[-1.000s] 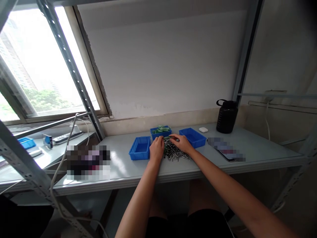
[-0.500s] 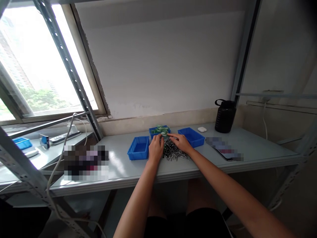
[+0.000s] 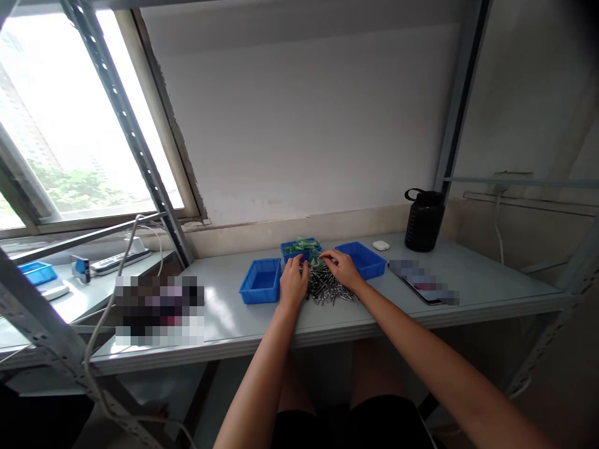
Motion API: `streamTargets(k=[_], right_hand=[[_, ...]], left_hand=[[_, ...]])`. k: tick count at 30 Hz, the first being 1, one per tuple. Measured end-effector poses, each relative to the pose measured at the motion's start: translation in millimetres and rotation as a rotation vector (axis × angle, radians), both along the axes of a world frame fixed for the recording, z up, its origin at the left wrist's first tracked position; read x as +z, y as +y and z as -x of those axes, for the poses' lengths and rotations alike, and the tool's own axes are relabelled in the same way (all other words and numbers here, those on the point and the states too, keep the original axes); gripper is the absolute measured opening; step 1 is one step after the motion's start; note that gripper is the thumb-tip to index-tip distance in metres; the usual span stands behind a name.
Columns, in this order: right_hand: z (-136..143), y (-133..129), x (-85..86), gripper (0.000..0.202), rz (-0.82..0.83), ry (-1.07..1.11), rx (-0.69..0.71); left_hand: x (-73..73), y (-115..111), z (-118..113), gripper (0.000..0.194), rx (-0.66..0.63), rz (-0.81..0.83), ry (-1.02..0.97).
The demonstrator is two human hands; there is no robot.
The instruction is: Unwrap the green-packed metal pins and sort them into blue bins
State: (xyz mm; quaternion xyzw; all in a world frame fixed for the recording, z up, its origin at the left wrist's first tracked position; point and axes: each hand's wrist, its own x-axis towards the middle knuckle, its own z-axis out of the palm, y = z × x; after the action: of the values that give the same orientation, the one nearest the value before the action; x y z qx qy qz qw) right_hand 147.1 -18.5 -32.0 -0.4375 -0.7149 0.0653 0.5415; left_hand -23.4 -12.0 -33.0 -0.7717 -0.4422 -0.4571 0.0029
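Metal pieces [image 3: 331, 290] lie heaped on the table [image 3: 491, 274], left hand [image 3: 293, 284] at their nine o'clock, right hand [image 3: 343, 269] at one. Fingers curl, narrowly parted, beside green plastic [image 3: 316, 260]; whether either hand grips it, I cannot tell.

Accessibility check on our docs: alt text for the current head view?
A person's left hand and right hand flank green plastic at the far edge of a pile of small metal parts on a gray table. Blue bins stand left, right and behind; a black bottle stands farther right.
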Motion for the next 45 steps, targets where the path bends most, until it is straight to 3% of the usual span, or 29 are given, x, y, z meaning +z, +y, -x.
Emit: streamTargets(k=[7,15,20,25,35,45], right_hand=[[1.7,-1.1,-1.3,0.025,0.036,0.054,0.069],[0.5,2.0,-5.7,0.046,0.098,0.055,0.1],[0.9,1.5,-6.0,0.025,0.144,-0.018,0.156],[1.8,-3.7,-2.5,0.018,0.15,-0.057,0.115],[2.5,-6.3,-2.1,0.011,0.128,-0.085,0.106],[1.1,-0.8,-4.5,0.017,0.12,-0.047,0.097]], left_hand=[[-2.5,3.5,-1.3,0.038,-0.094,-0.009,0.026],[-1.0,1.5,0.2,0.017,-0.138,-0.021,0.037],[-0.1,-1.2,-0.4,0.018,-0.141,0.009,0.016],[-2.5,1.7,-2.1,0.021,-0.142,0.069,0.018],[-3.7,2.9,-3.6,0.009,-0.182,0.04,0.062],[-1.1,-0.1,-0.4,0.011,-0.158,-0.031,0.066]])
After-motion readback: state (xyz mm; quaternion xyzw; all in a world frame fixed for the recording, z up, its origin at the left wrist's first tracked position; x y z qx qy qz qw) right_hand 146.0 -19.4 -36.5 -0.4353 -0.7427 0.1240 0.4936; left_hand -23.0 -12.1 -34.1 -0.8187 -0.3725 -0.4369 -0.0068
